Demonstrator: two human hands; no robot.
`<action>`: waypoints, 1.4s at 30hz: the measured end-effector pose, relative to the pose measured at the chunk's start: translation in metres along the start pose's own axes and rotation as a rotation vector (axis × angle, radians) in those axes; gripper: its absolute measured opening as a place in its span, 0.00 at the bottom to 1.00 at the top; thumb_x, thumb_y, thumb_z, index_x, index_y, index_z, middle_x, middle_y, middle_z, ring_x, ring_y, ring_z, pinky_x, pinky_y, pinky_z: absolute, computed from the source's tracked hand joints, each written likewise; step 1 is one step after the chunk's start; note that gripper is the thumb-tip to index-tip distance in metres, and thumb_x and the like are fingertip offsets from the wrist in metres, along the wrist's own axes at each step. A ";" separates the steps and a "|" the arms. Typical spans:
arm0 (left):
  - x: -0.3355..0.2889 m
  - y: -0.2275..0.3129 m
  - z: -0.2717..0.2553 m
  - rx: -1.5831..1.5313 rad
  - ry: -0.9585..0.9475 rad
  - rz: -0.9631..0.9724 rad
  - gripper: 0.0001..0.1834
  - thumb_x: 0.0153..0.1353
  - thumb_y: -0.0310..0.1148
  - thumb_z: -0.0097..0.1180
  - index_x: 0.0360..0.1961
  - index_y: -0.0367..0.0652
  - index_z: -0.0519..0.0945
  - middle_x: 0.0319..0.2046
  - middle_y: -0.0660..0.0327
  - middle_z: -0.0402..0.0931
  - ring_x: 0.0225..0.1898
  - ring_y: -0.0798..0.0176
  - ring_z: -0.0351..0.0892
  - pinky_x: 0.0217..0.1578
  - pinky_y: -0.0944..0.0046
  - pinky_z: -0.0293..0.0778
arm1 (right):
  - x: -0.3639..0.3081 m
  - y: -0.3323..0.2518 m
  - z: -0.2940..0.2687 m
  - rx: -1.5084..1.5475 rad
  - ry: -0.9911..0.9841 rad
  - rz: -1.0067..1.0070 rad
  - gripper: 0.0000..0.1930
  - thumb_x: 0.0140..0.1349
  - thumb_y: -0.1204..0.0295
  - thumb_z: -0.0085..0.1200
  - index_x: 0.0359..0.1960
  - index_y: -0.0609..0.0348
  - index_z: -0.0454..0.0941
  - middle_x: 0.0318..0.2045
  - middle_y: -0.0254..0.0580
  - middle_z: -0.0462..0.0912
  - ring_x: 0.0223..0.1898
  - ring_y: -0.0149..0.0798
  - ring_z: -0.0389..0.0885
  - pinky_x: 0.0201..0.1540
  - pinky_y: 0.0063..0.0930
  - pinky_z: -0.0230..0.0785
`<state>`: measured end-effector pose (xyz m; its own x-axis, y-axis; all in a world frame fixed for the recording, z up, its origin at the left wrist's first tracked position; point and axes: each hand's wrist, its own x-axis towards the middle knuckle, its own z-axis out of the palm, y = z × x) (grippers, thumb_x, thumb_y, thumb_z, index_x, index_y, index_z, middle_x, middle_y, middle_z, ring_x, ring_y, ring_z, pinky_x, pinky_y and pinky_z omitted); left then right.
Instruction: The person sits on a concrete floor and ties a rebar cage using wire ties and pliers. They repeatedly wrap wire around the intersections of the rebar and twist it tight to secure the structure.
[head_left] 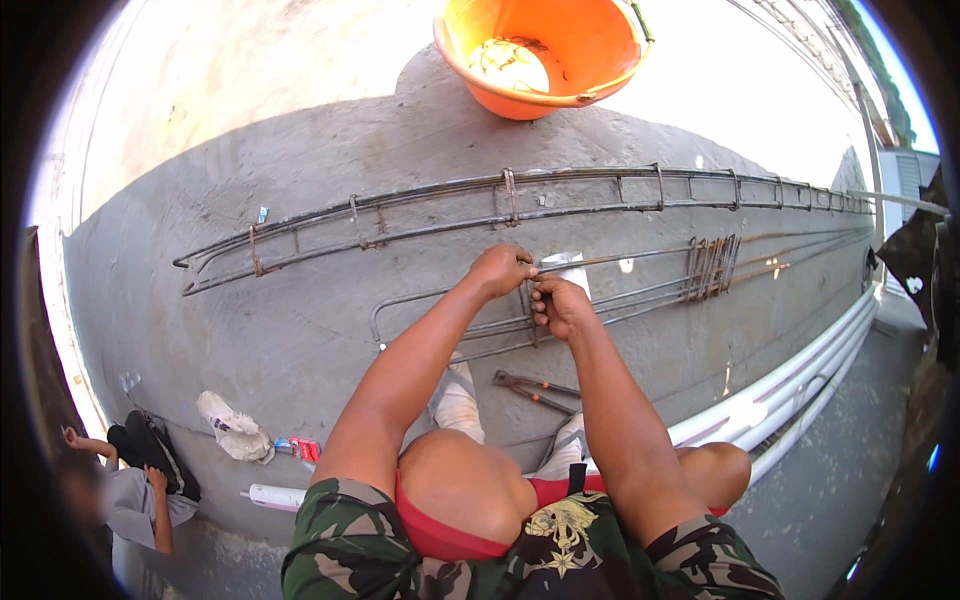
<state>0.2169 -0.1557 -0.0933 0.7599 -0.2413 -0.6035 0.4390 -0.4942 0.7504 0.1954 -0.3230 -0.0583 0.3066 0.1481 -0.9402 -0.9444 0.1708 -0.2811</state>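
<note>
Between my hands lies a partly assembled rebar cage, its long steel bars running off to the right. A thin square stirrup stands around the bars just below my hands. My left hand is closed, fingertips pinching the upper bar where it meets the stirrup. Close beside it, my right hand has its fingers curled in at the same joint. What those fingers hold is too small to make out. Farther right, a cluster of rusty stirrups hangs bunched on the bars.
Beyond lies another long rebar cage, with an orange bucket behind it. Long-handled cutters rest near my feet. White pipes run along the right. A dusty white sack and a seated person are at left.
</note>
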 end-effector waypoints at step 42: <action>-0.015 -0.002 0.004 -0.287 0.138 0.089 0.14 0.61 0.36 0.62 0.36 0.33 0.81 0.25 0.59 0.78 0.22 0.68 0.75 0.24 0.66 0.72 | -0.006 0.029 0.026 -0.933 0.384 -0.732 0.15 0.66 0.65 0.52 0.40 0.67 0.82 0.33 0.62 0.82 0.38 0.60 0.80 0.42 0.44 0.70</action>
<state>0.2023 -0.1537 -0.0868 0.8506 -0.1480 -0.5045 0.4699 -0.2162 0.8558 0.1691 -0.2937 -0.0557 0.8896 -0.0111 -0.4566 -0.3388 -0.6866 -0.6433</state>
